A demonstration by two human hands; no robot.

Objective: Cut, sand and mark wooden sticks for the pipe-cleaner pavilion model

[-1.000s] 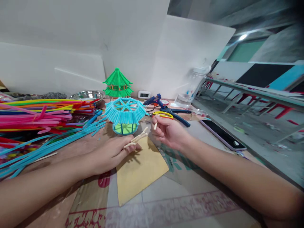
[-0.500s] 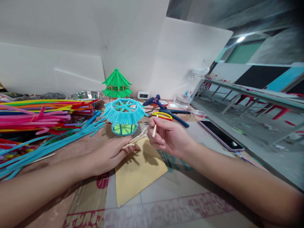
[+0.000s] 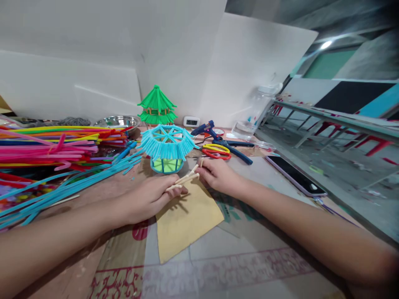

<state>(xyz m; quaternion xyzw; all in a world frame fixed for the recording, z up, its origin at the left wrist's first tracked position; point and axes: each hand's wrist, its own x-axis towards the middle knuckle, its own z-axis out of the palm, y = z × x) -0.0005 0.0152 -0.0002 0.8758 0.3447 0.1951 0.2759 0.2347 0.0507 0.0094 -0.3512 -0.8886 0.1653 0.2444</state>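
1. A small bundle of wooden sticks (image 3: pixel 183 181) is being pinched in the grip of the left hand (image 3: pixel 149 198), which is resting low on the tabletop (image 3: pixel 249 265) at the far edge of a tan paper sheet (image 3: pixel 187 220).
2. The bundle's long axis is being held slanted, from near-left by the left fingertips up to far-right.
3. The right hand (image 3: pixel 218 176) is being kept just right of the sticks' far ends, its fingers curled down; one short stick appears to be held in its grip, though this cannot be told for certain.
4. The stick tips are lying between the two hands, with the right hand the nearer to them.
5. A blue pipe-cleaner pavilion (image 3: pixel 166 147) is standing just beyond the sticks, with a green one (image 3: pixel 156 106) farther back.
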